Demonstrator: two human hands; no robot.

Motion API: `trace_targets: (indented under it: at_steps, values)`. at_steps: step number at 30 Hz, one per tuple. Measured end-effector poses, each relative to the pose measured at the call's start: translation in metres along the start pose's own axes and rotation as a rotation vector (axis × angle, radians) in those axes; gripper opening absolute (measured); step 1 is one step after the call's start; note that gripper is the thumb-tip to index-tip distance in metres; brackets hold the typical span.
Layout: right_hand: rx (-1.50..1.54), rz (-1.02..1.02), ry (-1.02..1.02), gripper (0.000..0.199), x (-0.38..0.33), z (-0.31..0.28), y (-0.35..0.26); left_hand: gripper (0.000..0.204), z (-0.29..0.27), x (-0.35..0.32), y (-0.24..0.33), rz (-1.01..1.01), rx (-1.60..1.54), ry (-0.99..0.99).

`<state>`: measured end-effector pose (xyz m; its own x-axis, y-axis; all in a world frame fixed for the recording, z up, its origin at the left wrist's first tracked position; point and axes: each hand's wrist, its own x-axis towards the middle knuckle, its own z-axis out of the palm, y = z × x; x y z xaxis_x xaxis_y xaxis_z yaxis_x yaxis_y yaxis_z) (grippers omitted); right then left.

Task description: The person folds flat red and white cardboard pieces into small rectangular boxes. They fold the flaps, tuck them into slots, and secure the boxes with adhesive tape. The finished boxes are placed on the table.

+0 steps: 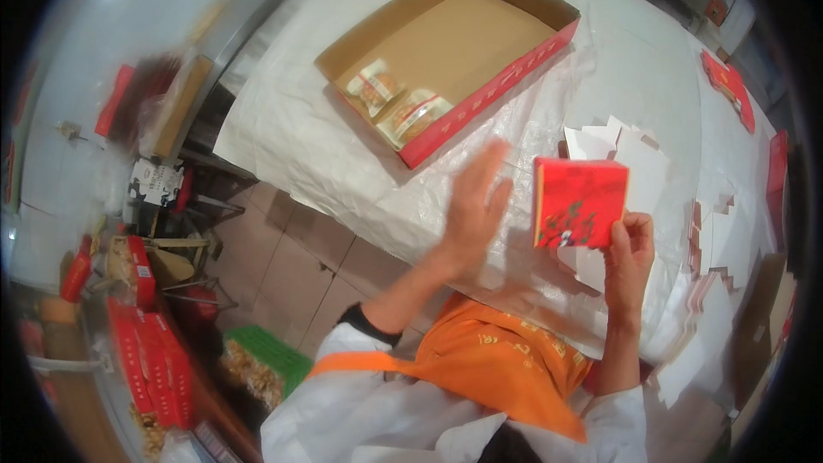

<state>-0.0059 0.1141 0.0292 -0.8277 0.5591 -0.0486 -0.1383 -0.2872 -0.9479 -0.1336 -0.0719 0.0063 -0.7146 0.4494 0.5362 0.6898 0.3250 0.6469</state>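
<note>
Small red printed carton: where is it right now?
In the head view, the small red printed carton is right of centre, pinched at its lower right corner by the right hand, above the white-covered table, with the open left hand beside it.

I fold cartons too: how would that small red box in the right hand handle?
The red box probably weighs little: the right hand holds it up by one corner. Likely thin card, like the flat blanks behind, so it may dent if squeezed. Flat-sided, unlikely to roll.

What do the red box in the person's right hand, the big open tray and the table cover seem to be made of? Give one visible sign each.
Red box: probably printed card, with crisp folded edges and a slight sheen.
Open tray: corrugated-looking cardboard, matt brown inside, red outside.
Table cover: likely thin white plastic sheet, crinkled and faintly glossy.
</note>
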Motion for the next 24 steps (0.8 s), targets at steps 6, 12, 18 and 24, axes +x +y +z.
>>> trace_targets:
  at_steps: [6, 12, 18, 24]
  values:
    - [0.111, 0.119, 0.005, 0.011, 0.011, -0.015, -0.004, 0.033, -0.052, 0.055, -0.109, -0.258, 0.737, -0.319]
    - [0.21, 0.247, -0.004, 0.013, 0.015, -0.016, -0.005, 0.034, -0.095, 0.064, -0.156, -0.253, 0.83, -0.145]
    - [0.181, 0.266, -0.085, 0.015, 0.037, 0.006, -0.003, 0.047, -0.124, 0.057, -0.153, -0.052, 0.942, 0.078]
    - [0.131, 0.199, -0.151, 0.015, 0.047, 0.041, 0.022, 0.058, -0.012, 0.026, -0.002, -0.739, -0.783, -0.112]
